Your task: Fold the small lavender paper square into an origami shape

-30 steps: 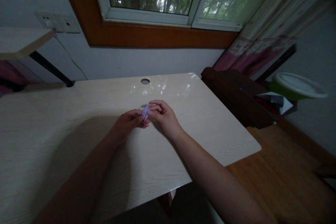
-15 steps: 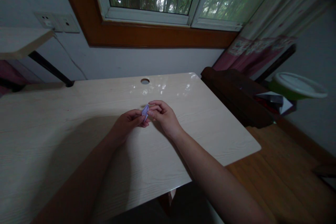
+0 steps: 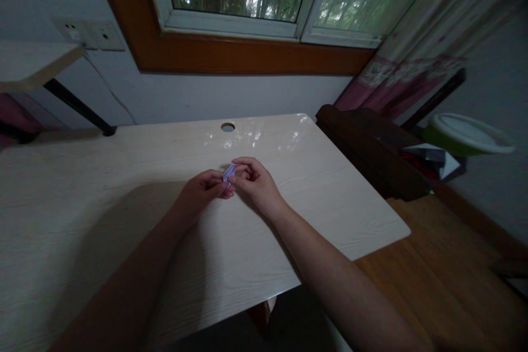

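A small piece of folded purple paper is held between my two hands, a little above the pale wooden desk. My left hand pinches its left and lower side between thumb and fingers. From the right, my right hand grips it too, the thumb lying on its front face and the fingers curled behind its upper edge. Dark crease lines show across the paper. Its back and lower part are hidden by the fingers.
A round cable hole sits near the desk's back edge. A raised shelf on black legs stands at the left. Beyond the right edge are dark wooden furniture and a green basin with a white rim.
My right thumb has shifted slightly left and down over the paper, and the paper's visible face has turned a little. My left hand is almost unmoved.
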{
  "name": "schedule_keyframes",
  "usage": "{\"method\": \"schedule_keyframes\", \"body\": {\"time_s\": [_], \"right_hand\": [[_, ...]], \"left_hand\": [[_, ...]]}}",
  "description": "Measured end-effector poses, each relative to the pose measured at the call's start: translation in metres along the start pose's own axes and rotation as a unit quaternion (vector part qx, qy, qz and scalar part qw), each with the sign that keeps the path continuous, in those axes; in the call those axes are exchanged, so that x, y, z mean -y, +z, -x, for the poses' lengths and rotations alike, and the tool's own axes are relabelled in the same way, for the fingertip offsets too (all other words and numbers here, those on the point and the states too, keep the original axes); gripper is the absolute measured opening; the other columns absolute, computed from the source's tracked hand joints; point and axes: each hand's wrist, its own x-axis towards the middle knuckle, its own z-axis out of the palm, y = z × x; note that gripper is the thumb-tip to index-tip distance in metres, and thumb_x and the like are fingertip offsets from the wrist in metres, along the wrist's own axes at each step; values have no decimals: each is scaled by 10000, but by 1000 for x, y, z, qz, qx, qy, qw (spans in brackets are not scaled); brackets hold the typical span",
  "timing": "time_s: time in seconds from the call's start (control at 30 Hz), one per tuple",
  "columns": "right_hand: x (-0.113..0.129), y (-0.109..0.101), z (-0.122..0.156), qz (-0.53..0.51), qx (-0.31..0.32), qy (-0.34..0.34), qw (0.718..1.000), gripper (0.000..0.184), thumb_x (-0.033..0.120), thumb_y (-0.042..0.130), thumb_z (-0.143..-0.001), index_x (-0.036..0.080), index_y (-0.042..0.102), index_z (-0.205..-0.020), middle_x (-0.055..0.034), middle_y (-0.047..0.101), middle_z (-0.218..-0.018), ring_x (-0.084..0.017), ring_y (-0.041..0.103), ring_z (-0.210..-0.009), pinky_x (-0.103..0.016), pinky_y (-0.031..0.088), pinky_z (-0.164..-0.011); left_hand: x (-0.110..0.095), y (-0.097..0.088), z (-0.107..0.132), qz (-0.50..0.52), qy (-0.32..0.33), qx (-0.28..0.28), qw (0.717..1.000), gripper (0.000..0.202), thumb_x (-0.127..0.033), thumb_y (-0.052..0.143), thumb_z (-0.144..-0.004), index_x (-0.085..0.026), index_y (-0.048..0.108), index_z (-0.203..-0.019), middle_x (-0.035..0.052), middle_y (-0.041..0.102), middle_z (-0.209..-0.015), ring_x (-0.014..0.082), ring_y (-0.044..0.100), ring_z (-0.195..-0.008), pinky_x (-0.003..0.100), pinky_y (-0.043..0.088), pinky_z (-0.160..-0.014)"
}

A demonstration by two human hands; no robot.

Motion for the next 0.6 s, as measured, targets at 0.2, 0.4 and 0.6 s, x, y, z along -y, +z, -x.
{"method": "schedule_keyframes", "body": {"time_s": [0.2, 0.4, 0.6], "right_hand": [[-3, 0, -1, 0, -14, -4, 1000, 380, 290, 817, -725, 252, 642, -1060, 19, 664, -891, -95, 630, -639, -239, 528, -602], [-3, 0, -1, -14, -11, 2, 1000, 381, 281, 813, -725, 259, 638, -1062, 26, 661, -871, -101, 639, -653, -250, 539, -620], [-2, 0, -1, -30, -12, 14, 999, 409, 294, 833, -699, 260, 640, -1059, 20, 684, -859, -120, 647, -671, -279, 560, -647]], "left_hand": [[3, 0, 0, 21, 15, -4, 1000, 385, -335, 787, -768, -165, 607, -1062, 49, 766, -837, 204, 742, -786, 377, 596, -788], [-1, 2, 2, 32, 27, -1, 999, 400, -337, 774, -787, -159, 601, -1100, 50, 765, -821, 208, 744, -777, 366, 598, -761], [1, 2, 1, 30, 21, 0, 999, 418, -336, 805, -756, -168, 602, -1080, 49, 773, -833, 208, 746, -774, 369, 601, -768]]}}
